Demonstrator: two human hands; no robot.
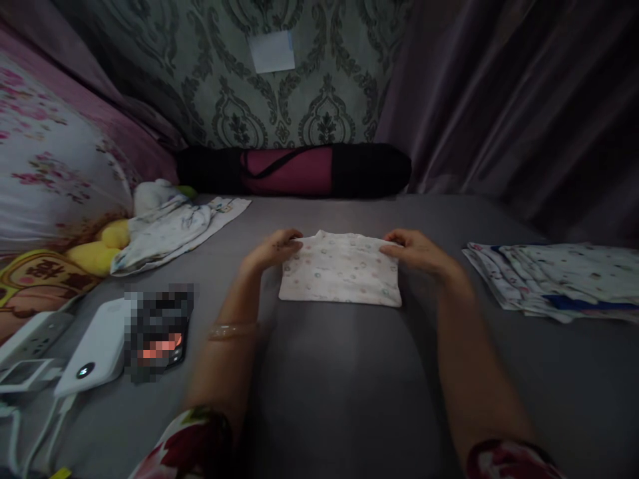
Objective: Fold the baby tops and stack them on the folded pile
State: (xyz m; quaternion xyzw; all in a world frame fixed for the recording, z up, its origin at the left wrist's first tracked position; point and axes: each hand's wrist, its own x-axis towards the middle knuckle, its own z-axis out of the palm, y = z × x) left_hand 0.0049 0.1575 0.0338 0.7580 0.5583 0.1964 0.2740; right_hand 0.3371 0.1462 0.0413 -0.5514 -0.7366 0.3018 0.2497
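A small white cloth garment point(343, 271) with a faint printed pattern is stretched between my two hands, folded into a rough rectangle just above or on the grey sheet. My left hand point(275, 249) pinches its upper left corner between thumb and fingers. At the upper right corner, my right hand point(417, 251) has the same kind of pinch. A short raised edge, perhaps a neckline, shows at the top middle. I cannot tell whether the lower edge touches the sheet.
Folded patterned clothes point(559, 276) are stacked at right. At left lie a rumpled white cloth point(170, 229), yellow plush toys point(92, 256), a white power bank point(97, 346), a pixelated phone-like object point(157, 336) and a power strip point(37, 336). A black and maroon bag point(289, 171) lies along the wall.
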